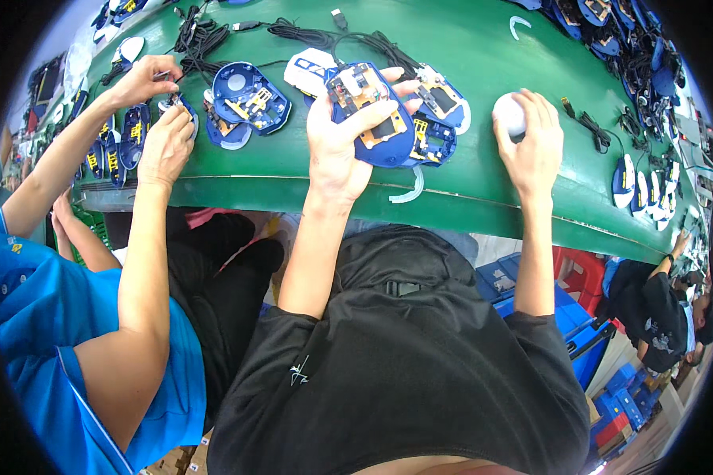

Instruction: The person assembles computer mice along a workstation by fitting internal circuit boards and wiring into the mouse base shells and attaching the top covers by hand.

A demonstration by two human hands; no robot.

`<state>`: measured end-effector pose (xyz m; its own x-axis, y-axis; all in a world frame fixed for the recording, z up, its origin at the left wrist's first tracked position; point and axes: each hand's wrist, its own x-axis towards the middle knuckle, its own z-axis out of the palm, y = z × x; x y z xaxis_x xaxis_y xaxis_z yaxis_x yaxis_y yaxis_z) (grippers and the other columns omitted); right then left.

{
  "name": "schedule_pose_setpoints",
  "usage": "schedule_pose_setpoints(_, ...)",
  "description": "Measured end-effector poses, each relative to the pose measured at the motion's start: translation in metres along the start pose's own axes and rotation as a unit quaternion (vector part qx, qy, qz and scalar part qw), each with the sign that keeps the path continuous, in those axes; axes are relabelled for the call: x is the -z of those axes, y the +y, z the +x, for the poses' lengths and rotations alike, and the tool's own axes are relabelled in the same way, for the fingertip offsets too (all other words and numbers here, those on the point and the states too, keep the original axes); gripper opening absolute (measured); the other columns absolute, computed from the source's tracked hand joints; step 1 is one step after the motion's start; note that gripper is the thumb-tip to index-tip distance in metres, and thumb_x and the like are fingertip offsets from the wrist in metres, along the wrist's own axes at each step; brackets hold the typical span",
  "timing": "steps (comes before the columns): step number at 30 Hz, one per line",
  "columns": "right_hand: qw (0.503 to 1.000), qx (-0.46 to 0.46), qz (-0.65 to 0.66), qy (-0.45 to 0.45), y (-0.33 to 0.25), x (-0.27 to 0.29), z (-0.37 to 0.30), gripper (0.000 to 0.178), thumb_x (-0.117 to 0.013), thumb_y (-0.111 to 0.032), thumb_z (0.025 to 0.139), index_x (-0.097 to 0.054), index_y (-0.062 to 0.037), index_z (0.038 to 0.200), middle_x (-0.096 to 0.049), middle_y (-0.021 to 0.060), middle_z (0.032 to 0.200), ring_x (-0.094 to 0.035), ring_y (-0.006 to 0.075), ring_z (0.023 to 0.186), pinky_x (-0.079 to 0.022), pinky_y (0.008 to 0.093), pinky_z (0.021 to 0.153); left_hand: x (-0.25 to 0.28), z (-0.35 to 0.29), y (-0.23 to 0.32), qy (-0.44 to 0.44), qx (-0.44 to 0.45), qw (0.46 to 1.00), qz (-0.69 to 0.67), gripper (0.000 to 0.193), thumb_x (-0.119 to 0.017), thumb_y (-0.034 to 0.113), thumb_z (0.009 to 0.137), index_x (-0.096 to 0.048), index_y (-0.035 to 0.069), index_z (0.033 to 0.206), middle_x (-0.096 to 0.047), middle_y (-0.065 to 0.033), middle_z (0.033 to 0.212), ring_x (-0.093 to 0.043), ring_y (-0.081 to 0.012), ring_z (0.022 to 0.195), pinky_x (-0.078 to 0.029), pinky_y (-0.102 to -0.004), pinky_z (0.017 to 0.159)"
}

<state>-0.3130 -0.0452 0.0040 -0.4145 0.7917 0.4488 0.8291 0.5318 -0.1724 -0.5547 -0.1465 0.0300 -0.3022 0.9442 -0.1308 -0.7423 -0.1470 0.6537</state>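
My left hand point(339, 146) grips an opened computer mouse half point(388, 148), a blue shell with a tan circuit board facing up, my thumb across the board. Behind and right of it lie another mouse half with a board point(445, 99) and a blue shell with yellow parts point(434, 144). A white-and-blue mouse cover point(307, 73) rests just beyond my left hand. To the right, my right hand point(537, 142) is curled over a smooth white rounded object point(509, 115) on the table; the fingers hide part of it, and its kind is unclear.
The green table point(483, 59) carries black cables point(301, 33), a curved pale strip point(408, 187) and opened blue mouse halves point(249, 99). More mice point(646, 190) line the right side. At left, a co-worker's hands point(166, 131) handle a small part. Blue bins point(582, 328) stand below.
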Motion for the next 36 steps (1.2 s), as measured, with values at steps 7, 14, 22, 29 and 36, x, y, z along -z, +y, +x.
schedule_pose_setpoints(7, 0.996, -0.059, 0.063, 0.024, -0.018, 0.004, -0.014, 0.045, -0.075, -0.023, 0.077, -0.062, -0.0038, 0.115, -0.059, 0.0184, 0.130, -0.049, 0.0386, 0.125, -0.039, 0.0458, 0.105, 0.000, 0.000, 0.005, -0.011, 0.021, 0.998, -0.052, 0.039, -0.050, 0.017, 0.092, -0.053, -0.008, 0.121, -0.060, -0.0254, 0.123, -0.059, -0.0391, 0.116, -0.048, -0.0525, 0.101)
schedule_pose_setpoints(14, 0.996, 0.019, 0.088, 0.025, -0.038, 0.018, -0.010, 0.042, -0.076, -0.019, 0.074, -0.064, -0.0051, 0.112, -0.065, 0.0152, 0.116, -0.058, 0.0327, 0.111, -0.042, 0.0456, 0.099, -0.002, 0.003, 0.010, 0.007, 0.043, 0.992, -0.116, 0.052, -0.036, 0.033, 0.095, -0.051, -0.008, 0.124, -0.056, -0.0286, 0.127, -0.055, -0.0423, 0.120, -0.043, -0.0572, 0.105)
schedule_pose_setpoints(22, 0.909, 0.173, 0.333, -0.181, -0.099, 0.010, -0.051, 0.028, -0.074, -0.008, 0.073, -0.070, -0.0081, 0.101, -0.062, 0.0052, 0.090, -0.061, 0.0262, 0.082, -0.051, 0.0369, 0.077, -0.010, -0.005, 0.014, 0.025, 0.029, 0.986, -0.165, 0.049, -0.033, 0.030, 0.101, -0.043, -0.002, 0.137, -0.042, -0.0220, 0.146, -0.038, -0.0371, 0.138, -0.031, -0.0663, 0.111)
schedule_pose_setpoints(29, 0.916, 0.150, 0.373, 0.017, -0.107, 0.061, -0.019, 0.027, -0.079, 0.004, 0.063, -0.073, -0.0030, 0.088, -0.071, 0.0096, 0.086, -0.069, 0.0232, 0.073, -0.056, 0.0316, 0.065, 0.009, -0.025, 0.020, -0.053, 0.061, 0.979, -0.185, 0.058, -0.039, 0.003, 0.090, -0.029, -0.003, 0.147, -0.035, -0.0223, 0.152, -0.036, -0.0373, 0.140, -0.033, -0.0572, 0.113)
schedule_pose_setpoints(36, 0.932, 0.144, 0.326, 0.065, -0.125, 0.039, -0.015, 0.026, -0.077, 0.007, 0.064, -0.072, -0.0007, 0.088, -0.070, 0.0105, 0.085, -0.069, 0.0250, 0.075, -0.057, 0.0329, 0.067, -0.004, -0.032, 0.009, -0.023, 0.027, 0.991, -0.131, 0.063, -0.051, -0.005, 0.096, -0.023, 0.009, 0.151, -0.049, -0.0149, 0.134, -0.054, -0.0240, 0.124, -0.050, -0.0451, 0.101)
